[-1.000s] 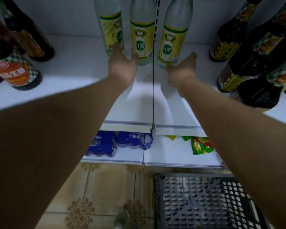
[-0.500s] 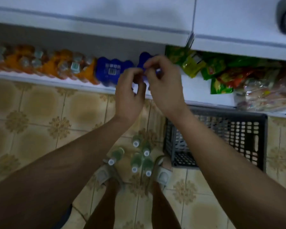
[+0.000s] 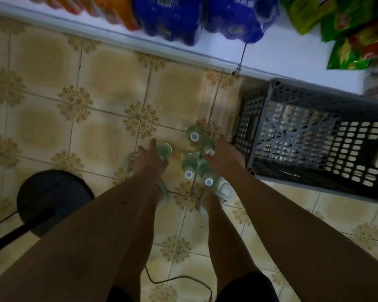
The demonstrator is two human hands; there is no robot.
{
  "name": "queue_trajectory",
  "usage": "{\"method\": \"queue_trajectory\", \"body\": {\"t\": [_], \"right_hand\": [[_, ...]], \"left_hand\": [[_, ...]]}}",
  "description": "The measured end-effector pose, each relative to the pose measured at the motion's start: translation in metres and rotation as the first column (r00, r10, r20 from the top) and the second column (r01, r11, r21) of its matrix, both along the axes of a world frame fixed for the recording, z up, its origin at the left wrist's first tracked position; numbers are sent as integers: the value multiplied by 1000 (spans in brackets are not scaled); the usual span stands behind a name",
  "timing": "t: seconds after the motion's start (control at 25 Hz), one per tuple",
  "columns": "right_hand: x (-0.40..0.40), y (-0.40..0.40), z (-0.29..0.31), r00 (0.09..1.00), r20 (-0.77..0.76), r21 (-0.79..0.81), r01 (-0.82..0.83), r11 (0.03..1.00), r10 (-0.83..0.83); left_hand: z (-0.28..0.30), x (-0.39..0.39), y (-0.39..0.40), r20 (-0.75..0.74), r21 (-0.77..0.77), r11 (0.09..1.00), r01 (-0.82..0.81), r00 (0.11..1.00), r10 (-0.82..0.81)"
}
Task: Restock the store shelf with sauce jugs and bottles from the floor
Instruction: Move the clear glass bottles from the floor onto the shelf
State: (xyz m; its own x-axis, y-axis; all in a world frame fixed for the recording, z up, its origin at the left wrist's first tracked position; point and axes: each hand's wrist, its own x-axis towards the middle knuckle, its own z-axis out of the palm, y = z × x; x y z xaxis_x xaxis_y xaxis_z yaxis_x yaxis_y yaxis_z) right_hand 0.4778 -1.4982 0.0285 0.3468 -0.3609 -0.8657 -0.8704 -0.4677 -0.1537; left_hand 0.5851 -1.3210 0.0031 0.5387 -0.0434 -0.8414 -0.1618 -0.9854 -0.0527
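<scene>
Five green-tinted bottles [image 3: 193,136] are seen upright on the tiled floor [image 3: 52,83], grouped just in front of the person's feet. Four of them stand close together; the fifth [image 3: 165,150] stands a little to the left of the group.

The left hand [image 3: 150,161] is lowered onto that fifth bottle, fingers spread around its top; whether a grip has been closed cannot be told, as the cap is covered by the hand. The right hand [image 3: 224,154] is set against the right side of the cluster, with a finger touching one cap [image 3: 210,151]; its fingers appear fairly extended, and no bottle is seen lifted.

Progress is judged as partial: at least five bottles remain on the floor, and none is in transit. The sauce shelf itself is not in view, so the stocked amount cannot be confirmed.

A grey plastic crate [image 3: 314,136] is noted immediately right of the bottles, seemingly empty. At the far edge, a low white shelf [image 3: 282,59] carries blue bottle packs [image 3: 168,18], orange packs and green snack bags [image 3: 345,46]. A black round base [image 3: 50,197] with a trailing cable [image 3: 183,280] lies near left. The crate and the cable are judged possible trip hazards when the person rises.
</scene>
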Motion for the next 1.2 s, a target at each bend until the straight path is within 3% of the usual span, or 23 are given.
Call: {"method": "queue_trajectory", "body": {"t": [0.12,0.44,0.68,1.0,1.2], "right_hand": [[-2,6,-32,997,-42,-22,-66,998,65],[-3,25,-74,989,46,-113,-131,985,137],[-12,13,-77,996,75,-135,-44,990,54],[14,-34,-4,976,197,-159,127,979,-95],[39,-68,85,946,303,-182,178,967,-117]], "left_hand": [[-28,-2,6,-31,-14,1000,25,999,-25],[-62,14,19,-72,-62,984,165,983,-169],[-50,17,20,-1,-108,978,180,983,-182],[23,67,-7,31,-220,972,79,997,-74],[105,115,-33,78,-401,890,219,976,-204]]}}
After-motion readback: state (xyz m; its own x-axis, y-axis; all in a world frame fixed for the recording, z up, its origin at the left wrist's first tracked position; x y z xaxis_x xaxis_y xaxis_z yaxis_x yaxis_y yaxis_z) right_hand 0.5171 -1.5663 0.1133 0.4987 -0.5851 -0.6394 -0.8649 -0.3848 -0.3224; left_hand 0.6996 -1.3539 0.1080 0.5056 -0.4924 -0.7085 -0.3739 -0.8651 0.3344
